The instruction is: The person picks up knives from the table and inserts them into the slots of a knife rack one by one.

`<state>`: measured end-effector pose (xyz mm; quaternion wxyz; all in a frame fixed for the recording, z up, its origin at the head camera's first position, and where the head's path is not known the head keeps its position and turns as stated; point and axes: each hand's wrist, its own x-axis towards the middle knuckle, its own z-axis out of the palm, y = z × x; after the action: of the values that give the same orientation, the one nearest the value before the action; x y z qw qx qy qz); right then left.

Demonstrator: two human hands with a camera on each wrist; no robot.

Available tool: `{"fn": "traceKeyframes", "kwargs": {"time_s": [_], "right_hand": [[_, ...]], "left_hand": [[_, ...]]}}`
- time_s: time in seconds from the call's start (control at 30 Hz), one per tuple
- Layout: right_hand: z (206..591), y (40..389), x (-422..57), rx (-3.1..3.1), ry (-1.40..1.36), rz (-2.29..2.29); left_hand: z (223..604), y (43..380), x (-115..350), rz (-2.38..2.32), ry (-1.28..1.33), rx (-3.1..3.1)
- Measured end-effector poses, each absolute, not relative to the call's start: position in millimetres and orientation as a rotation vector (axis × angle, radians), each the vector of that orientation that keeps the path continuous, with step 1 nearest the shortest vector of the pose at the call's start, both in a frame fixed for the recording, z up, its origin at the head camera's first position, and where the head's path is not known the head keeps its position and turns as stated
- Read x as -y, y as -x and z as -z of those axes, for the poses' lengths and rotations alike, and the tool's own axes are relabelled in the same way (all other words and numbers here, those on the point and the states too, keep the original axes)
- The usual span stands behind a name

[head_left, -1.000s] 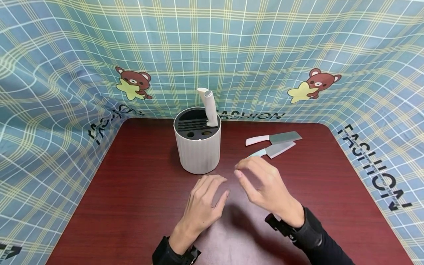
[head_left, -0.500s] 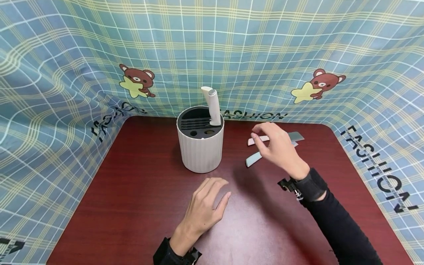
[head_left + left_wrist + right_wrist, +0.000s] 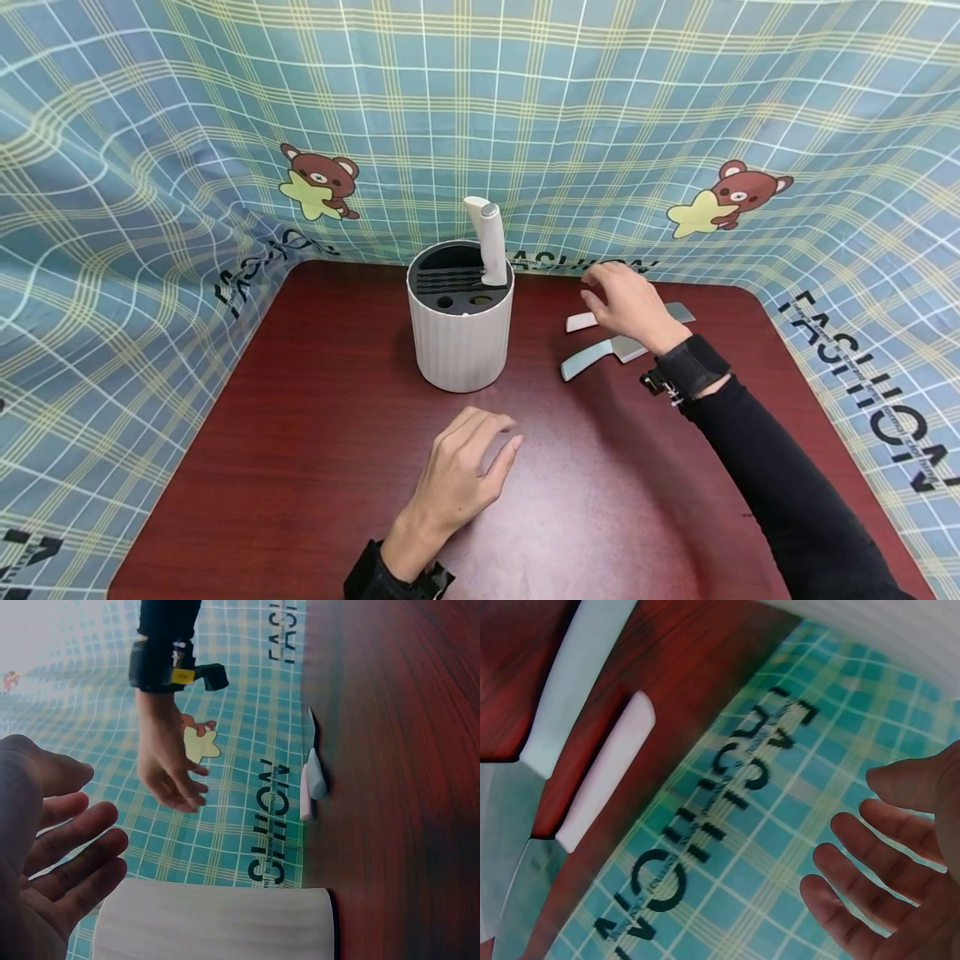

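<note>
My right hand point(image 3: 630, 304) hovers over two knives on the table, fingers loosely bent and holding nothing. Beneath it, farther back, lies a knife with a pinkish-white handle point(image 3: 607, 772) and a wide dark blade point(image 3: 681, 312), partly hidden by the hand. In front of that is a knife with a pale blue handle point(image 3: 587, 359), its blade partly covered by the wrist. My left hand point(image 3: 457, 475) is held in front of the round white knife holder point(image 3: 460, 358), fingers relaxed and nothing in them.
Two white handles point(image 3: 492, 250) stick up from the holder's right side. Its black top insert point(image 3: 450, 287) has slots and round holes. A plaid cloth point(image 3: 420, 108) with printed bears rises behind and beside the dark red table point(image 3: 315, 417).
My right hand has moved away from me and to the right, from in front of the knives to above them. The left hand has stayed nearly still.
</note>
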<state>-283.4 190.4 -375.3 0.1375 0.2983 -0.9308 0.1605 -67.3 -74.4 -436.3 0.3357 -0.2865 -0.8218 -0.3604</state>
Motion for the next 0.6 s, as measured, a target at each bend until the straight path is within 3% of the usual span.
{"fn": "traceKeyframes", "kwargs": {"time_s": [0.6], "right_hand": [[396.5, 332.8, -199.0, 3.037, -0.831, -0.286]], "left_hand": [[438.5, 65.2, 77.0, 0.949, 0.740, 2.141]]}}
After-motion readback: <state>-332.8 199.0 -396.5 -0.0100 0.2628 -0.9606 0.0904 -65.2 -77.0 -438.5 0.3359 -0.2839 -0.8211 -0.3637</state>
